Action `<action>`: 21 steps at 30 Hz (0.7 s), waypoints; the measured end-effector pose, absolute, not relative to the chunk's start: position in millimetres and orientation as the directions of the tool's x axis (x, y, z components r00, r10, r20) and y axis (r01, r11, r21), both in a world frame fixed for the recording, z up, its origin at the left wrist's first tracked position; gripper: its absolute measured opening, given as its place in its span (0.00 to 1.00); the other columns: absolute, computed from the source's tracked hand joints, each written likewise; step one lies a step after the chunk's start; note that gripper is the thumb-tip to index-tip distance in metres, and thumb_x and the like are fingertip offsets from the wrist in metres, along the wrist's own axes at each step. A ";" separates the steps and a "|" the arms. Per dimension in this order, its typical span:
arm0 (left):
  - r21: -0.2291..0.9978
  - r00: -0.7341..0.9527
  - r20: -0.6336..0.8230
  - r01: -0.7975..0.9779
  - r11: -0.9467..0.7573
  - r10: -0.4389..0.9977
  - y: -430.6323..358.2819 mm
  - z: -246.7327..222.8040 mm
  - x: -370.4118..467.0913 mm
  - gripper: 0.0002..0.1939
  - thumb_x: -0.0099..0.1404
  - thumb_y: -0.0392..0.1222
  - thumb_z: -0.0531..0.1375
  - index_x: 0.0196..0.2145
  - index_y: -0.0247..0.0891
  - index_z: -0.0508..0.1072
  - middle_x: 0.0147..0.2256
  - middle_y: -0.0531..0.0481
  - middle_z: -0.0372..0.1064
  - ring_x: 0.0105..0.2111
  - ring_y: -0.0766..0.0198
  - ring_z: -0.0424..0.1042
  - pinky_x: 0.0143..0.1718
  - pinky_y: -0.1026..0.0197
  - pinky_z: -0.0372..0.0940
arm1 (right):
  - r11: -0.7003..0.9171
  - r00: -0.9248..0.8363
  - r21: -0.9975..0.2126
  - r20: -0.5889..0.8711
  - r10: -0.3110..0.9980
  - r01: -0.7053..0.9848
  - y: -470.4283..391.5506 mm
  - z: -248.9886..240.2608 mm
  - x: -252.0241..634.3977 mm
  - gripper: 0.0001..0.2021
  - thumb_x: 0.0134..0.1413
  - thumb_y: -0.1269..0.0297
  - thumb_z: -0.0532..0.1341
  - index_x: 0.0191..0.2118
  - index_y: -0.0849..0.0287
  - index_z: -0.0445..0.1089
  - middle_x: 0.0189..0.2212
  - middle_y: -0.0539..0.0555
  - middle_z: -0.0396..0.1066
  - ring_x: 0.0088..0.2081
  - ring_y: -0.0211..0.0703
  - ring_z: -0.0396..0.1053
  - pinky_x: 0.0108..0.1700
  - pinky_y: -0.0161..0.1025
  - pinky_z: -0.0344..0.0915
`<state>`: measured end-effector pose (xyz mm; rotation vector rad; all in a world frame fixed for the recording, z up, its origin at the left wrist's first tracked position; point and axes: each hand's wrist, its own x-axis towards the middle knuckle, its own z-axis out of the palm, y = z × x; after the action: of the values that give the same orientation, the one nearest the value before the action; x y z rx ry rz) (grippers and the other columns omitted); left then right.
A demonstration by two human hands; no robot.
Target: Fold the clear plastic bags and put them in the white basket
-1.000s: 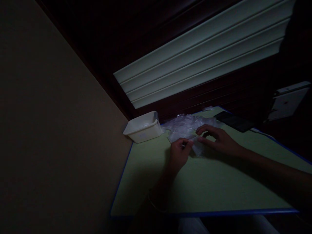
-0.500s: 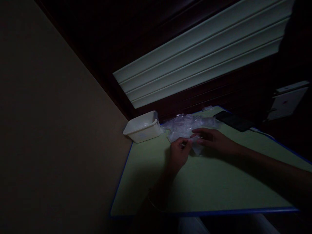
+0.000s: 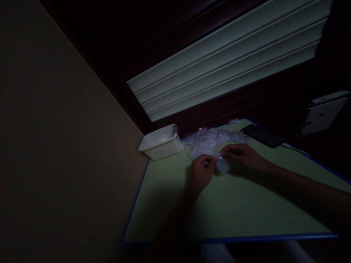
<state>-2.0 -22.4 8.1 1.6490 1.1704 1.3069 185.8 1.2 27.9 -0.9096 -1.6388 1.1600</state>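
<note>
A small clear plastic bag (image 3: 223, 166) hangs between my two hands, just above the table. My left hand (image 3: 202, 171) pinches the bag's left upper corner between thumb and forefinger. At the opposite upper corner, the thumb and fingertips of my right hand (image 3: 241, 156) are closed on the bag's edge. Whether anything lies inside the bag is too dim to tell. Right behind my hands is a loose pile of clear plastic bags (image 3: 207, 138), crumpled and overlapping.
A white plastic bin (image 3: 161, 148) stands at the table's far left corner by the wall. Toward the far right lies a dark phone-like slab (image 3: 263, 135) with a white cable (image 3: 294, 149). The pale green table (image 3: 246, 208) has a blue edge.
My right hand's spread fingers have closed into a pinch on the bag's upper edge. The bag now shows more openly between the hands. My left hand has hardly moved.
</note>
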 end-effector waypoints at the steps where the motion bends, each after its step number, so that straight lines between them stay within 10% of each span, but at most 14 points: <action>1: 0.918 0.074 0.323 0.218 -0.331 0.944 -22.6 8.0 -1.8 0.16 0.61 0.51 0.62 0.32 0.33 0.75 0.30 0.48 0.71 0.28 0.66 0.68 0.31 0.65 0.63 | 0.296 -0.318 -0.953 0.262 0.911 0.063 0.9 28.2 185.8 0.17 0.47 0.48 0.66 0.29 0.60 0.75 0.27 0.53 0.72 0.30 0.42 0.67 0.35 0.40 0.64; 21: 0.909 0.024 0.334 0.258 -0.328 0.942 -22.6 13.2 -2.3 0.14 0.63 0.48 0.60 0.34 0.33 0.78 0.31 0.46 0.75 0.31 0.64 0.71 0.33 0.64 0.64 | 0.202 -0.405 -0.978 0.164 0.899 0.052 -8.4 28.6 180.4 0.19 0.51 0.47 0.63 0.32 0.61 0.73 0.27 0.52 0.70 0.28 0.40 0.66 0.29 0.37 0.61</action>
<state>-2.3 -22.6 13.2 1.6535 1.2374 1.3394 180.4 -8.4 28.6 -0.9103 -1.6597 1.3061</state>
